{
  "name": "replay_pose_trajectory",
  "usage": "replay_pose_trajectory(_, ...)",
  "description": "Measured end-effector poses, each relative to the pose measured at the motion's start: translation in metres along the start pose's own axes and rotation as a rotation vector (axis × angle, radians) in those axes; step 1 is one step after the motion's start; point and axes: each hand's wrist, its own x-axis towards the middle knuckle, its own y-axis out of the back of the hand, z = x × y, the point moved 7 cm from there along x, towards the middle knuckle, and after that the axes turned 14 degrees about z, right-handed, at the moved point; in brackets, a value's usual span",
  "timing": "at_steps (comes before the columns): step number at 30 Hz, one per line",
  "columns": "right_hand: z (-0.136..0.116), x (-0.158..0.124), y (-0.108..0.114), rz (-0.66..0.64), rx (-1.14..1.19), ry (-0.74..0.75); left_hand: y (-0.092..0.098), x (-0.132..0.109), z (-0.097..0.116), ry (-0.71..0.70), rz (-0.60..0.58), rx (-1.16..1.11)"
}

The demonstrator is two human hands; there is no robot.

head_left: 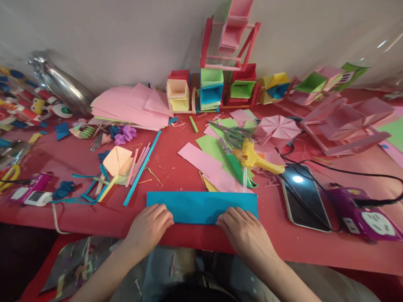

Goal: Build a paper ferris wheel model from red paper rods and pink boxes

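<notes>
A blue paper strip (195,207) lies flat along the front of the red table, its long edge facing me. My left hand (151,224) is closed on its lower left part, fingers curled together over the paper. On the lower right part my right hand (241,228) rests the same way, its fingers bunched on the near edge. Just behind the strip are pink paper pieces (217,170) and a yellow glue gun (252,157), its clear tip pointing toward the strip.
A phone (305,197) and a purple power strip (365,214) with black cables lie right. Left are thin paper strips (141,170), a peach paper piece (117,160) and yellow-handled scissors (12,174). Pink sheets (129,105) and folded paper boxes (211,93) line the wall.
</notes>
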Motion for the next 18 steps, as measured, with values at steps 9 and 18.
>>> replay_pose_trajectory(9,0.006,-0.002,-0.002,-0.010,-0.120,-0.096,0.000,0.007,0.006,0.035,-0.029,0.147)
replay_pose_trajectory(18,0.019,-0.007,0.005,0.012,-0.051,-0.191,-0.033,-0.009,0.069,-0.288,-0.158,0.090)
